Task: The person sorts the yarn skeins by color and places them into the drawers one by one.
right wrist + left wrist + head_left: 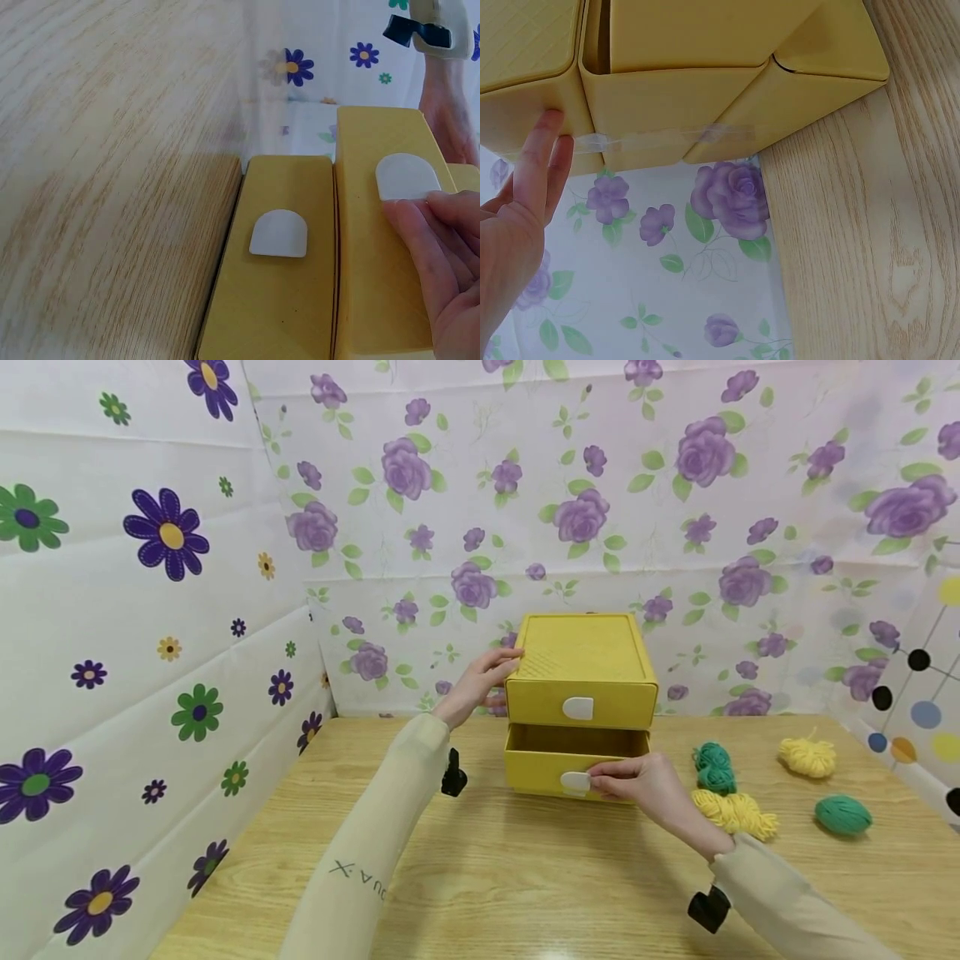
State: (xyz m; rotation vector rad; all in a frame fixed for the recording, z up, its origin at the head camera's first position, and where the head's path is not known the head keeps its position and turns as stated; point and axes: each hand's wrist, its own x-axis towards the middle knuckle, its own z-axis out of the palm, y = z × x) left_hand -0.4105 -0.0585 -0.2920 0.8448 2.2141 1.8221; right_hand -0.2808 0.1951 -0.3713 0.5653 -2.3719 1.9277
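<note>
1. Closest to the head camera, the left sleeve (375,852) enters from 7 o'clock, the right sleeve (780,893) from 4.
2. Pinched between thumb and fingers of the right hand (648,781), the white handle (576,781) sits at their 9 o'clock; the pulled-out middle drawer (536,771) has its wide front running 9 to 3.
3. Farther off, at the handle's 10–11 o'clock, the left hand (476,683) touches the yellow cabinet (585,647) with extended fingers, grasping nothing.
4. Top drawer (536,700), closed, is at 12.
5. Green yarn (715,768) and yellow yarn (735,814) lie at the right hand's 3 and 4, the latter just beside its wrist.
</note>
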